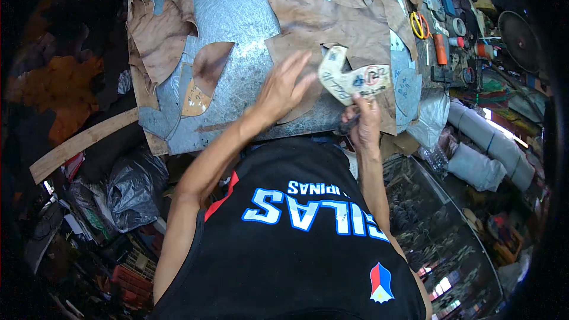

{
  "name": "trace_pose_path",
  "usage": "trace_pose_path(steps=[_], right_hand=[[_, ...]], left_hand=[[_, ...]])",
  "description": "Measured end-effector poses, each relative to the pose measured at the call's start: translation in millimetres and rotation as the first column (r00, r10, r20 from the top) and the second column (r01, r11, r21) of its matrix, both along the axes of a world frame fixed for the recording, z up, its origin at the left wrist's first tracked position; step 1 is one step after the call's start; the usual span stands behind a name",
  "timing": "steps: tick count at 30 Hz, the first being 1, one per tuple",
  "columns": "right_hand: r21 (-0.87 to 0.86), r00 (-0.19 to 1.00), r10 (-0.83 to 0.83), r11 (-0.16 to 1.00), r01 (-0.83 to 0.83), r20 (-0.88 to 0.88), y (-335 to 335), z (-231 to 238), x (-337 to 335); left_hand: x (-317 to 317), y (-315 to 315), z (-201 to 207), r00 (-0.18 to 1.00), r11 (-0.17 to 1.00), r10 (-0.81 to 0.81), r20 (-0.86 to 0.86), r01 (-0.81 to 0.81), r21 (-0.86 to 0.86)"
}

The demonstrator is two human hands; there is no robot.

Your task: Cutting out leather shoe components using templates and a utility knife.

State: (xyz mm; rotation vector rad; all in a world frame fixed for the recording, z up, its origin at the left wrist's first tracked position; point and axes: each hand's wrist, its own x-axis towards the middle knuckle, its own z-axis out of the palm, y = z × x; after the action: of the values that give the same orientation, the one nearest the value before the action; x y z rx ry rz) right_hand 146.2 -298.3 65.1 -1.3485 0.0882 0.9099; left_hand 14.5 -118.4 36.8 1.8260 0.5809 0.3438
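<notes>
My right hand (366, 120) pinches the lower edge of a cream, angled cutting template (341, 86) with handwritten marks on it. Something small and dark (348, 124) also sits in its curled fingers; its kind is not clear. The template is over a brown piece of leather (332, 21) at the near side of the metal-topped table (237, 18). To the left, my left hand (283, 88) is spread out above the leather's near edge, slightly blurred, holding nothing.
Leather offcuts (163, 35) and a marked brown template (195, 99) lie at the table's left. Yellow-handled scissors (419, 25), an orange cylinder (440, 49) and tape rolls crowd the right. Wrapped rolls (492, 136) and a dark plastic bag (136, 186) flank me.
</notes>
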Motion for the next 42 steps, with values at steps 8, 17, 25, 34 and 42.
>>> trace_pose_path(steps=[8,17,25,34,42], right_hand=[[-0.41,0.854,0.149,0.909,0.08,0.498,-70.8,23.6,54.3],[-0.332,0.841,0.258,0.938,-0.1,0.476,-44.1,38.1,98.0],[-0.524,0.498,0.731,0.682,-0.51,0.466,68.5,3.4,92.3],[-0.874,-0.708,0.512,0.258,-0.412,0.486,166.8,17.2,31.8],[-0.727,0.08,0.803,0.572,-0.381,0.59,57.1,-9.3,20.3]], left_hand=[[64.0,91.6,-71.7,0.907,0.575,0.019,-0.42,0.334,0.747],[27.7,14.1,-73.7,0.906,0.601,-0.071,-0.417,0.372,0.707],[-57.5,-56.5,-42.1,0.919,0.8,-0.381,-0.097,0.381,0.463],[-66.0,5.7,-10.5,0.986,0.874,0.163,-0.018,-0.136,0.466],[-47.0,44.8,-27.0,0.973,0.756,-0.101,-0.207,0.211,0.62]])
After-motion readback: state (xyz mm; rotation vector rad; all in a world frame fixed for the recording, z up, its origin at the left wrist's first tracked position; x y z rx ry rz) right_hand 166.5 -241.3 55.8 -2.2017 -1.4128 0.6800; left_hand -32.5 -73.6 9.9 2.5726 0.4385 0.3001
